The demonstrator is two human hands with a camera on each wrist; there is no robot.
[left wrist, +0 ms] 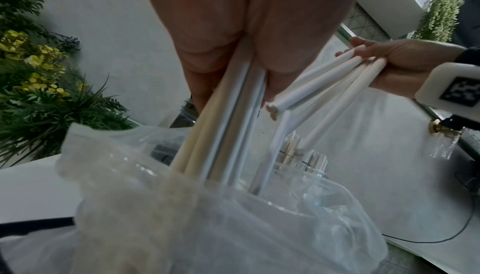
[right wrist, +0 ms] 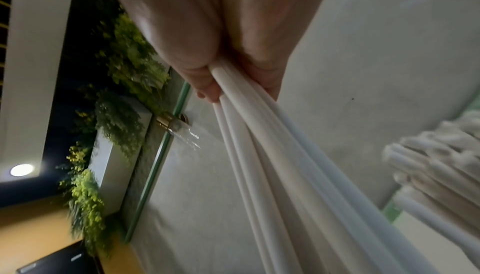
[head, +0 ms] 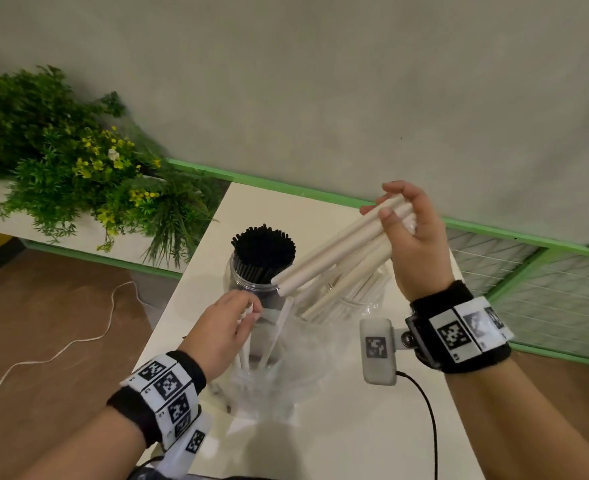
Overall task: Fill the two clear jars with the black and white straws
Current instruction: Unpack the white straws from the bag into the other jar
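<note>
The right hand (head: 414, 237) grips a slanted bundle of white straws (head: 338, 251) above the white-straw jar (head: 362, 299) to load it; the left hand (head: 223, 327) pinches more straws from the plastic bag (head: 286, 368) below.

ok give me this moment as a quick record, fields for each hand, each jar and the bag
left hand: grips a few white straws standing in the plastic bag
right hand: holds a bundle of white straws, tilted, lower ends over the jars
black straw jar: packed with black straws
white straw jar: already holds many white straws
plastic bag: clear, crumpled, on the white table, nearest the person
</note>
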